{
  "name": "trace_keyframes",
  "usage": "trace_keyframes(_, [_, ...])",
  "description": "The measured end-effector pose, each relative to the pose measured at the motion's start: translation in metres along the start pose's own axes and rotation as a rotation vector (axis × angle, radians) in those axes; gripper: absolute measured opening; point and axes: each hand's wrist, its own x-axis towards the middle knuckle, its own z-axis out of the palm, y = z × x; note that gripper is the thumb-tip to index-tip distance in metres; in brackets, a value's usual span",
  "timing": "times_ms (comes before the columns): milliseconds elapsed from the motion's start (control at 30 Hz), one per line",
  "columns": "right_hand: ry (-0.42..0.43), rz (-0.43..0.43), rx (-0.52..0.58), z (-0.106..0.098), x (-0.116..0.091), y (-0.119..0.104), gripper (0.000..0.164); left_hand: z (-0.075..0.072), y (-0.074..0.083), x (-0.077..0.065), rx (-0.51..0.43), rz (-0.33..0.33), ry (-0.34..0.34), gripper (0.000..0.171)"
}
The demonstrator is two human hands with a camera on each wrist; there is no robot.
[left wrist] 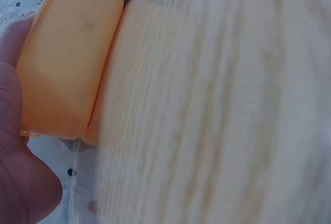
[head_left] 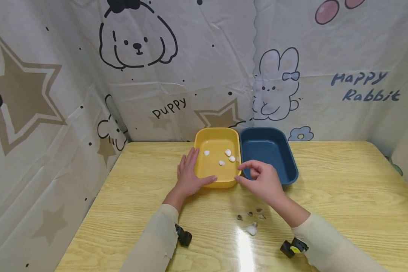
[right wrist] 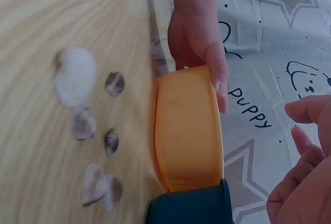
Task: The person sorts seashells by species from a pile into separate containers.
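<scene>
While my left hand (head_left: 189, 174) spreads wide against the yellow tray's rim (head_left: 226, 182), my right hand (head_left: 264, 183), finger and thumb parted, has rightward room over woodgrain tabletop (head_left: 340, 183).

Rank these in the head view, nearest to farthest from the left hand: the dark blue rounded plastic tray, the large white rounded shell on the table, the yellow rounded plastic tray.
1. Yellow tray: touching the left hand.
2. Dark blue tray: right of the yellow tray.
3. White shell: toward the person from the trays, off to the right.
</scene>
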Motion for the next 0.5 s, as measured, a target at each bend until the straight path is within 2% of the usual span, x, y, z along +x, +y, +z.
trace_keyframes(367, [-0.029,-0.02,-0.007,-0.015,-0.029,0.01,0.019,-0.001,0.0,0.0,-0.002,0.006,-0.005,0.12])
trace_keyframes(500, [-0.052,0.01,-0.004,-0.018,-0.037,0.013,0.02,-0.001,0.0,0.0,0.007,-0.003,-0.009,0.12])
